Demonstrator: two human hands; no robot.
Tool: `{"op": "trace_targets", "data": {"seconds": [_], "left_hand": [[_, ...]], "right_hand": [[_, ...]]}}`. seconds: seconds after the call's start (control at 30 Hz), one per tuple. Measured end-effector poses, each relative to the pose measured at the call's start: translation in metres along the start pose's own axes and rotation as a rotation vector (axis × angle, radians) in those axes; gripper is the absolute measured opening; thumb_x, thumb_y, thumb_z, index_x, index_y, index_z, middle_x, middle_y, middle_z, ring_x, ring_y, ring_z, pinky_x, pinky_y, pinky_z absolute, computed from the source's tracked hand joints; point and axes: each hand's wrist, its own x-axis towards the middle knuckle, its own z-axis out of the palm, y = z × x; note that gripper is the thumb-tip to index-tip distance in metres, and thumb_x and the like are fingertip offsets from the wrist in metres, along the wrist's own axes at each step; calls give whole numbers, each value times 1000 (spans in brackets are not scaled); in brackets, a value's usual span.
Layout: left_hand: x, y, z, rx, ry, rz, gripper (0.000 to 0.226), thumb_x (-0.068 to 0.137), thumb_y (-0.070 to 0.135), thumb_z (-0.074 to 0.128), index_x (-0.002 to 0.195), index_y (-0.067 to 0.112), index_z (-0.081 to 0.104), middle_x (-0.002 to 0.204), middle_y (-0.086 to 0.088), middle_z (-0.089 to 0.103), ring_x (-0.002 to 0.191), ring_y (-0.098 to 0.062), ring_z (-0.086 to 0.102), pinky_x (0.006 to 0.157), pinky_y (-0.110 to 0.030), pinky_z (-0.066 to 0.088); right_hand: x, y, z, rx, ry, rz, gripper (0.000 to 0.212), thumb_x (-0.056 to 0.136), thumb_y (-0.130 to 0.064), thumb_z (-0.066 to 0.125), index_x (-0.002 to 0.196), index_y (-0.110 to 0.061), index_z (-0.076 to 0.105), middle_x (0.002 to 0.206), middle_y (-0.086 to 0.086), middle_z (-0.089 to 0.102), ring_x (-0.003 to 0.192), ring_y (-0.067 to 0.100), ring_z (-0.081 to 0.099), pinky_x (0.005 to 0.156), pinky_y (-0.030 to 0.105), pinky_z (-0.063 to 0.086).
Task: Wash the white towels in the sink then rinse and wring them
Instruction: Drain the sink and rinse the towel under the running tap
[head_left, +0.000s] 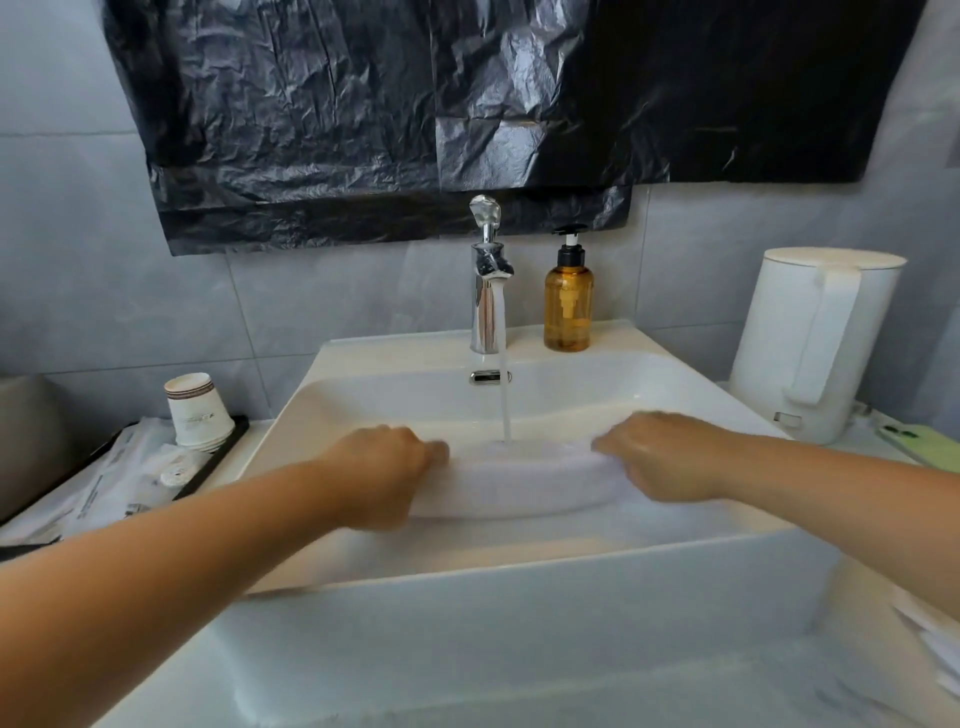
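Towel (511, 480) stretched across the sink (675, 374) under the running tap (487, 270), left hand (387, 475) and right hand (662, 457) each gripping an end, though blurred. Soft, limp, getting heavy with water; the ends look the best hold for wringing.

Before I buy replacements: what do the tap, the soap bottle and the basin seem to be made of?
Tap: polished chromed metal, mirror-like reflections. Soap bottle: translucent amber plastic or glass, unclear which, black pump. Basin: glossy white, likely ceramic.
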Motion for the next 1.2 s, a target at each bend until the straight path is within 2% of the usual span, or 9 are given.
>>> {"op": "trace_targets", "data": {"seconds": [0.07,0.17,0.3,0.4,0.6,0.8,0.93,1.07,1.2], "left_hand": [[11,-16,-14,-92,158,-97,14,93,17,43,106,20,45,108,-13,59,104,-37,58,68,-32,33],[28,-41,-33,-230,380,-145,7,90,22,41,87,18,37,86,-13,54,93,-40,59,64,-36,36],[30,-71,-64,-280,668,13,47,72,61,33,77,16,44,63,-10,55,68,-39,57,56,-35,36],[21,-84,-91,-297,611,46,64,63,82,60,81,21,50,63,5,55,60,-22,54,56,-34,42],[27,-99,-113,-256,339,-77,45,60,56,87,86,22,71,81,2,67,75,-13,56,65,-29,44],[31,-107,-98,-277,415,-109,24,72,45,84,78,29,68,75,3,66,74,-19,59,68,-40,54],[14,-92,-73,-261,341,-122,29,74,50,81,78,25,67,73,2,65,70,-6,52,63,-34,48],[-7,-71,-27,-371,140,-23,38,67,52,84,73,19,67,67,2,62,63,-1,50,53,-21,37],[-15,-53,15,-569,-75,140,44,66,46,88,51,26,51,52,9,39,54,-8,33,50,-19,25]], "right_hand": [[13,8,-17,47,208,124,27,88,-3,40,79,-27,49,96,6,61,84,27,56,67,37,49],[31,19,-53,-31,469,190,21,87,-1,39,81,-21,43,96,10,63,79,31,53,61,32,41],[40,30,-98,-221,838,38,16,79,0,39,83,-2,55,80,20,64,70,41,62,58,34,32],[30,44,-119,-318,1018,-220,18,71,-15,33,64,-4,46,50,15,50,38,33,43,47,27,27],[25,61,-122,-432,821,-451,46,84,-64,43,80,-18,41,58,8,56,45,31,52,46,29,38],[35,70,-111,-469,1038,-337,54,81,-63,48,65,-11,47,51,5,49,38,26,37,45,24,22],[18,63,-85,-493,1044,-432,51,81,-60,53,60,-15,43,53,-3,27,43,18,21,44,21,14],[-6,51,-27,-292,754,-425,53,75,-68,51,61,-18,45,52,-6,40,48,14,24,43,21,18],[-18,45,15,141,149,-185,61,61,-70,73,58,-24,34,53,-11,35,54,9,31,52,27,24]]}}
